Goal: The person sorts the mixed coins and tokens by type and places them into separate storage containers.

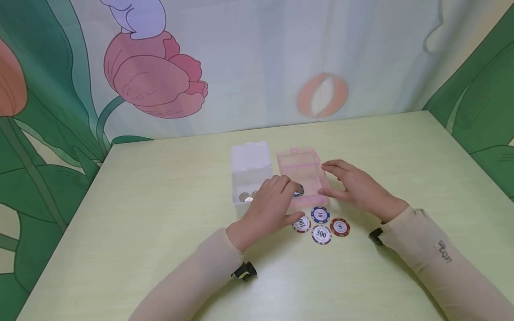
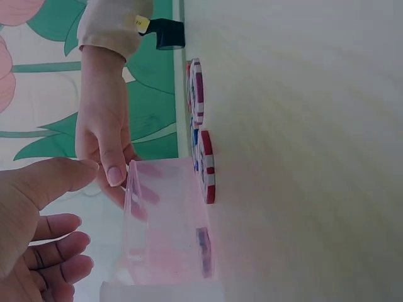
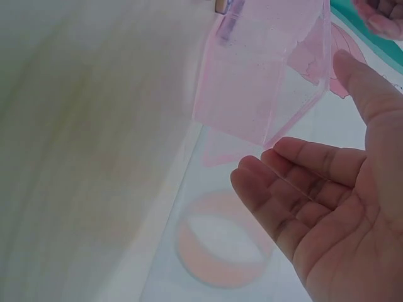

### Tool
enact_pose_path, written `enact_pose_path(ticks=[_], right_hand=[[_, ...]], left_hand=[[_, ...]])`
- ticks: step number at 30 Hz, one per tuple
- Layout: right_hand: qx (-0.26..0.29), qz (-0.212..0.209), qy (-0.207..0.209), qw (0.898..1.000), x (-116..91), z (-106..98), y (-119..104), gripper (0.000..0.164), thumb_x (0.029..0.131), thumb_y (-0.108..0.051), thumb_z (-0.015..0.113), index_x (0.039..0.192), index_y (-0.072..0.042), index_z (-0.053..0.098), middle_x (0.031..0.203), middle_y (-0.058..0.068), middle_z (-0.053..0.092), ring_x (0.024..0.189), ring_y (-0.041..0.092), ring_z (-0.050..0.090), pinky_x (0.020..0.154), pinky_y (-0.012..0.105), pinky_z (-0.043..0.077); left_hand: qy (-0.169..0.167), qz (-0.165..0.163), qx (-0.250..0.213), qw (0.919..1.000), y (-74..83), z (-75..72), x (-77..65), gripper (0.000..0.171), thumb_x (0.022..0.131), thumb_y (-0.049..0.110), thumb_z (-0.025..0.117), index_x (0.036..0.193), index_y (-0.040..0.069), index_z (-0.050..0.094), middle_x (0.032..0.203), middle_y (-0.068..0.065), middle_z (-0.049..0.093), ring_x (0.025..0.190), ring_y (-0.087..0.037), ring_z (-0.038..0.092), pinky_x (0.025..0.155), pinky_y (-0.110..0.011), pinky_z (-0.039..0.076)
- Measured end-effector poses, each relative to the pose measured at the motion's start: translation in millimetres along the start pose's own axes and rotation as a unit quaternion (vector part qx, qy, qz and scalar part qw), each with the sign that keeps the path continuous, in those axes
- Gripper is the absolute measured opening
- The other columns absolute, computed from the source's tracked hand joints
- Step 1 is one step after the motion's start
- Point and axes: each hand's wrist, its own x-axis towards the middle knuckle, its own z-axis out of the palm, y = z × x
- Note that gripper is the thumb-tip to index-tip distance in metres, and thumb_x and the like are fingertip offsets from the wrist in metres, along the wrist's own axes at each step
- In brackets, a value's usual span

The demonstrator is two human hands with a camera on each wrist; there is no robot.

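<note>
A transparent pink box (image 1: 317, 200) stands on the table with its lid tipped back. Inside it, a dark-rimmed poker chip (image 1: 300, 191) lies at the bottom, partly behind my left hand (image 1: 271, 200). That hand hovers over the near left part of the box, fingers loosely bent and holding nothing. My right hand (image 1: 359, 189) is beside the box's right wall, fingers and thumb extended, fingertips right at its edge. In front of the box lie a blue 10 chip (image 1: 320, 215), a 100 chip (image 1: 303, 224), a 500 chip (image 1: 321, 235) and a red 5 chip (image 1: 340, 227).
Left of the pink box stands a white box (image 1: 251, 157) with its lid up and several silver coins (image 1: 244, 196) inside. My left hand hides part of it. A printed curtain (image 1: 249, 67) hangs behind the table's (image 1: 160, 214) far edge.
</note>
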Motion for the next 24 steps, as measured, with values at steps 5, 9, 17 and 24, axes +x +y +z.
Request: enact_pose_path(ticks=[5, 9, 17, 24], right_hand=[[0.002, 0.005, -0.003, 1.0, -0.2, -0.8, 0.0, 0.069, 0.083, -0.047, 0.058, 0.131, -0.001, 0.042, 0.135, 0.015, 0.042, 0.124, 0.032, 0.041, 0.1, 0.048, 0.037], [0.003, 0.014, -0.009, 1.0, -0.1, -1.0, -1.4, 0.068, 0.082, -0.043, 0.061, 0.132, -0.001, 0.042, 0.136, 0.015, 0.041, 0.124, 0.032, 0.041, 0.1, 0.048, 0.038], [0.001, 0.019, -0.013, 1.0, 0.5, -1.2, -2.4, 0.067, 0.083, -0.043, 0.06, 0.132, -0.001, 0.041, 0.136, 0.015, 0.041, 0.123, 0.032, 0.041, 0.099, 0.048, 0.038], [0.005, 0.023, -0.015, 1.0, 0.4, -0.4, -1.4, 0.067, 0.083, -0.041, 0.06, 0.133, -0.002, 0.041, 0.136, 0.015, 0.04, 0.124, 0.032, 0.041, 0.1, 0.049, 0.038]], left_hand=[[-0.002, 0.003, 0.01, 0.9999, 5.9, 1.4, -7.2, 0.044, 0.075, 0.042, 0.067, 0.105, 0.012, 0.052, 0.093, 0.002, 0.051, 0.083, -0.014, 0.048, 0.074, -0.024, 0.041], [-0.026, -0.024, -0.008, 0.9993, 11.2, 2.1, -12.0, 0.043, 0.075, 0.042, 0.068, 0.104, 0.013, 0.054, 0.094, 0.002, 0.053, 0.083, -0.013, 0.051, 0.073, -0.024, 0.043], [-0.09, -0.07, -0.023, 0.9933, 18.1, 8.6, -15.5, 0.046, 0.074, 0.046, 0.068, 0.105, 0.014, 0.058, 0.097, 0.003, 0.058, 0.086, -0.012, 0.055, 0.077, -0.024, 0.046], [-0.111, -0.071, 0.001, 0.9913, 21.5, 15.8, -14.0, 0.045, 0.075, 0.048, 0.066, 0.104, 0.015, 0.059, 0.094, 0.004, 0.059, 0.084, -0.011, 0.055, 0.079, -0.024, 0.046]])
